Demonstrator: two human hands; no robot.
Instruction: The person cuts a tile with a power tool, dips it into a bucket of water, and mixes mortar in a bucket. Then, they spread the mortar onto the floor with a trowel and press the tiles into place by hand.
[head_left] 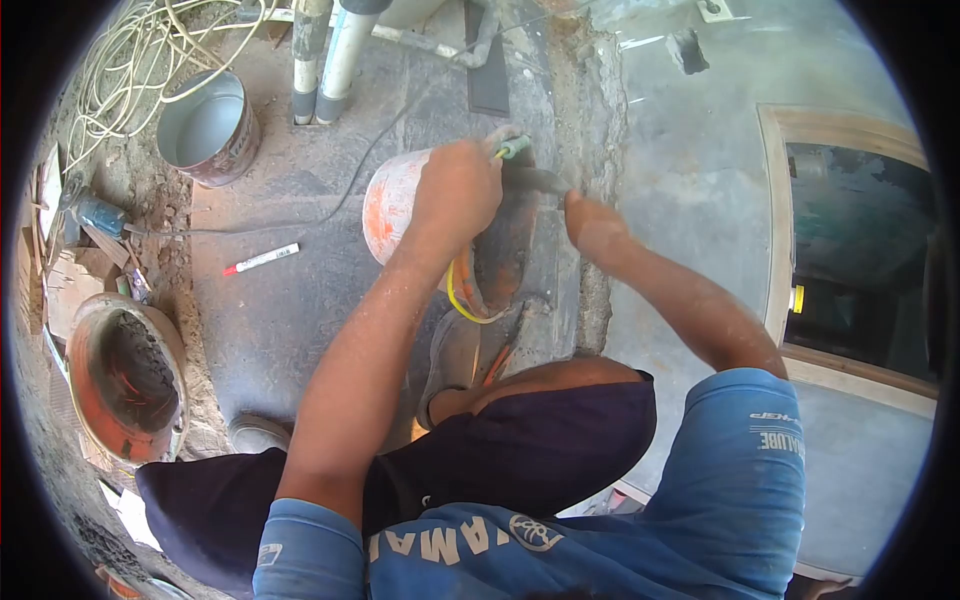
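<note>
A worn whitish bucket [392, 205] with orange smears lies tilted, its mouth turned to the right and its inside coated grey. Closed at its upper rim is my left hand [459, 190], the fingertips hidden from above. A green grip [515, 147] with a bit of yellow sticks out past those knuckles. My right hand [597, 230] is closed at the end of a grey, flat-bladed tool [538, 180] that reaches across the bucket's mouth toward my left fist. A yellow strap [462, 300] curves along the bucket's lower rim.
On the dark board floor lies a white marker [262, 259] with a red tip. A metal pail [209, 130] and a mortar-coated basin [127, 385] stand at left, near coiled cable [125, 75]. Pipes [340, 65] rise at the top. A grey wall [690, 210] with a framed opening borders the right.
</note>
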